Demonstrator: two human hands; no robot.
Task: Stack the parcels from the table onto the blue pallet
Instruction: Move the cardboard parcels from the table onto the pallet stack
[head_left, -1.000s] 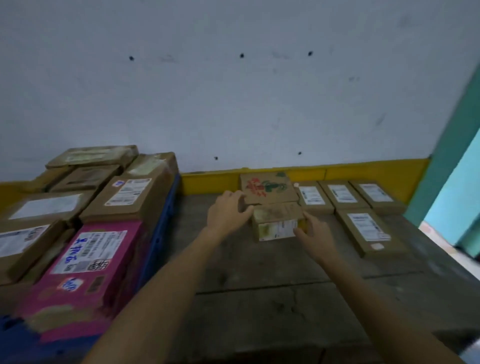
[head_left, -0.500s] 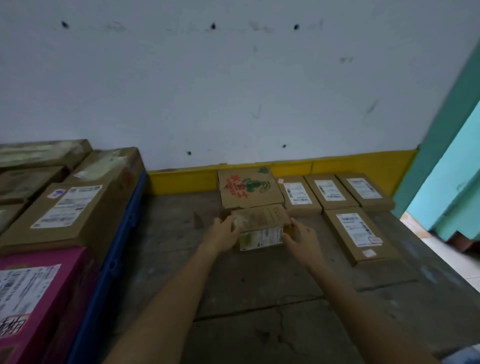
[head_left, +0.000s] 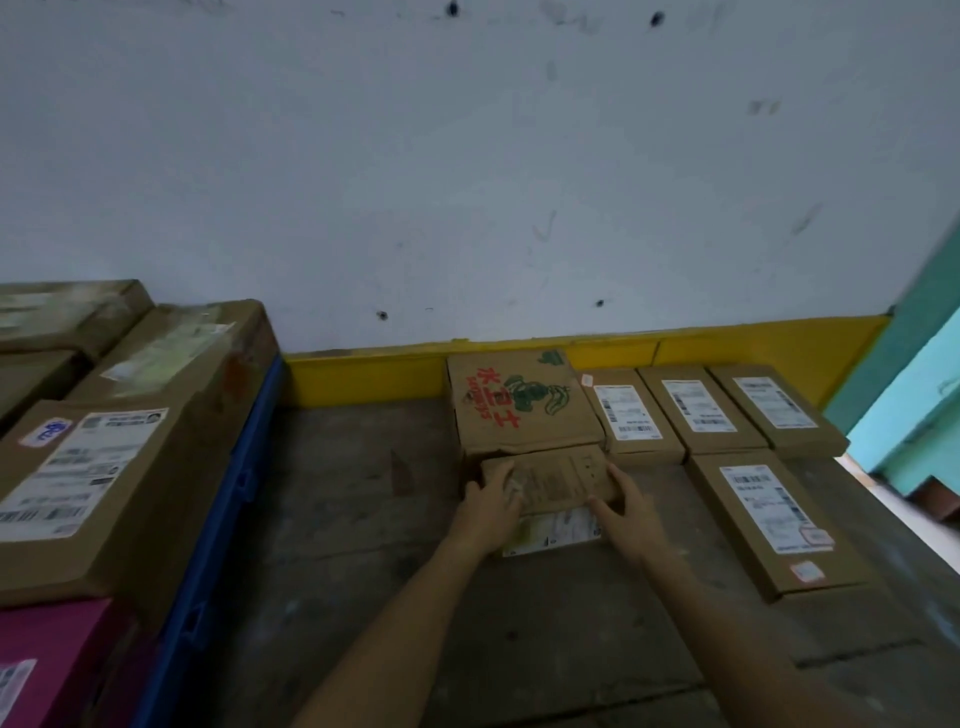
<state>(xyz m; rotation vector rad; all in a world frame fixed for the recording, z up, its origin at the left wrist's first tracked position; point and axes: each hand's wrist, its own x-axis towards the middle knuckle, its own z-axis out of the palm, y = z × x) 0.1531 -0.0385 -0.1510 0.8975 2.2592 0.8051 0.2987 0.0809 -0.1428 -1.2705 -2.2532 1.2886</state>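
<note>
Hands are seen in the head view clamped on one small parcel: the left hand is curled over its left end and the right hand is pressed round its right end, with the labelled front face turned toward the wrists. A second ago the left hand was laid higher, by the printed box, and the right hand was only beside the parcel; a two-sided grip has since been closed. The pick-up is therefore judged to be in hand, with the carry not yet begun. Whether the parcel is already lifted off the table cannot be told.

Just beyond the fingertips the printed box is touched by the parcel's far edge. Right of the right hand, a long flat parcel is lying near. Left of the left hand, bare table is left open up to the blue pallet, whose raised rim must be cleared. Beyond that rim, stacked cartons are already standing higher than the hands.
</note>
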